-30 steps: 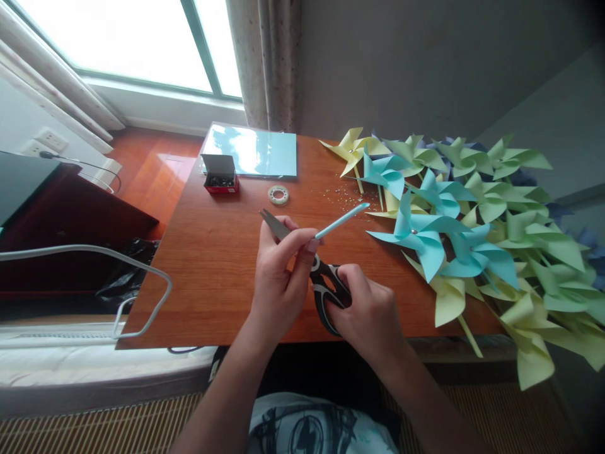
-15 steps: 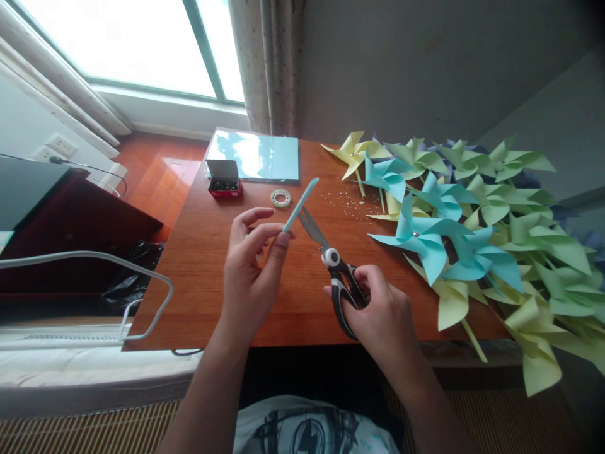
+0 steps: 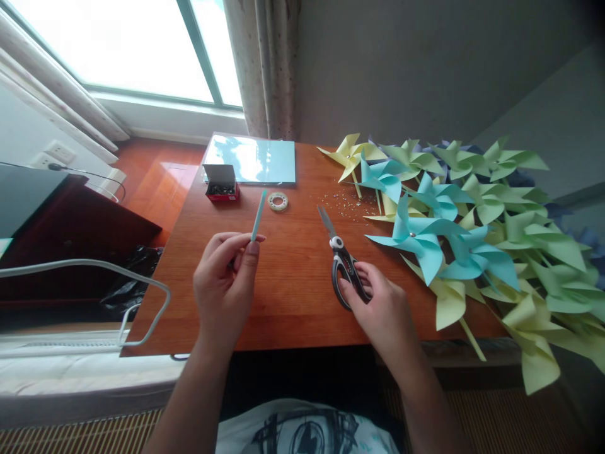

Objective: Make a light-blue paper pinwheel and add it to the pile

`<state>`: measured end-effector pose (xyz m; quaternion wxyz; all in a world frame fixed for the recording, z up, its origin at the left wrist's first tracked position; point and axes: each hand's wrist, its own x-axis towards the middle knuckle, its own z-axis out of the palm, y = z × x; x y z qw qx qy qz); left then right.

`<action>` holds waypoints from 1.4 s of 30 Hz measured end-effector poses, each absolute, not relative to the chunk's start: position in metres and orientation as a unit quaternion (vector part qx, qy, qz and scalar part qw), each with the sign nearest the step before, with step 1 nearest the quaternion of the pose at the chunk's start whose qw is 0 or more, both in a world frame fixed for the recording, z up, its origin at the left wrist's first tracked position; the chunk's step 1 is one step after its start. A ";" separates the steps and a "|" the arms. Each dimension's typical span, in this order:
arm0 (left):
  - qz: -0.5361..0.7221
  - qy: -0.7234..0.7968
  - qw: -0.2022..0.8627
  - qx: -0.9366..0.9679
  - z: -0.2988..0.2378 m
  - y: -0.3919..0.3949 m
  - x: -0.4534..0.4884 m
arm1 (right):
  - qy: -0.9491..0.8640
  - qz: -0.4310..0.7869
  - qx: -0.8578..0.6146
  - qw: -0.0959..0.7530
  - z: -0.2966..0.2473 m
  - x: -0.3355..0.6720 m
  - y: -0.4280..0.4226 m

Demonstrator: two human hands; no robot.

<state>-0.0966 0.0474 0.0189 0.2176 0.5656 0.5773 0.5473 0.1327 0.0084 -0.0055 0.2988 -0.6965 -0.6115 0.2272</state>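
Two bare hands are nearest, well apart from each other. The left hand (image 3: 225, 277), nearer and to the left of the tape roll (image 3: 284, 204), pinches one blue stick (image 3: 258, 216) between thumb and fingers, its tip rising beside the tape. The right hand (image 3: 385, 302), nearer and to the right of the tape, is wrapped around the handles of one pair of scissors (image 3: 336, 243), blades pointing away. Further right of the tape lie pinwheels: four blue pinwheels (image 3: 411, 234) show, among yellow, green and purple ones (these overlap too much to count). Tiny bits (image 3: 347, 205) are scattered between them and the tape. Left of the tape stands one small red box (image 3: 223, 197), lid raised; beyond the tape lies one packet of blue sheets (image 3: 274, 161). All this is on a glossy brown wooden table (image 3: 293, 290). Past the tape are a bright window (image 3: 123, 50), curtains (image 3: 262, 69) and a grey wall (image 3: 387, 75).
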 end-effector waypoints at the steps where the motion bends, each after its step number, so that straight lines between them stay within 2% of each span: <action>1: 0.542 0.575 0.219 0.573 0.018 0.047 -0.096 | -0.630 0.164 -0.703 0.286 -0.007 0.134 0.008; 3: 0.531 0.570 0.220 0.587 0.018 0.045 -0.095 | -0.661 0.066 -0.701 0.261 -0.010 0.137 0.008; 6: 0.528 0.561 0.227 0.596 0.017 0.044 -0.091 | -0.687 0.012 -0.691 0.225 -0.013 0.142 0.006; 13: 0.528 0.549 0.229 0.606 0.015 0.043 -0.084 | -0.707 -0.007 -0.689 0.157 -0.018 0.154 0.004; 24: 0.482 0.541 0.237 0.647 0.019 0.037 -0.074 | -0.723 -0.009 -0.674 0.153 -0.015 0.166 0.006; 26: 0.476 0.538 0.247 0.650 0.019 0.035 -0.072 | -0.718 -0.008 -0.673 0.180 -0.012 0.165 0.006; 29: 0.463 0.524 0.283 0.657 0.020 0.032 -0.067 | -0.697 0.040 -0.660 0.279 -0.001 0.156 0.006; 32: 0.421 0.495 0.335 0.682 0.022 0.028 -0.059 | -0.636 0.252 -0.602 0.412 0.013 0.140 0.007; 34: 0.388 0.477 0.361 0.701 0.021 0.025 -0.052 | -0.570 0.391 -0.553 0.466 0.019 0.129 0.010; 35: 0.375 0.471 0.368 0.709 0.021 0.024 -0.049 | -0.546 0.421 -0.541 0.481 0.020 0.125 0.012; 39: 0.384 0.475 0.404 0.680 0.016 0.022 -0.043 | -0.453 0.471 -0.514 0.555 0.014 0.114 0.022; 42: 0.439 0.466 0.493 0.589 0.013 0.025 -0.043 | -0.341 0.525 -0.483 0.611 0.009 0.113 0.027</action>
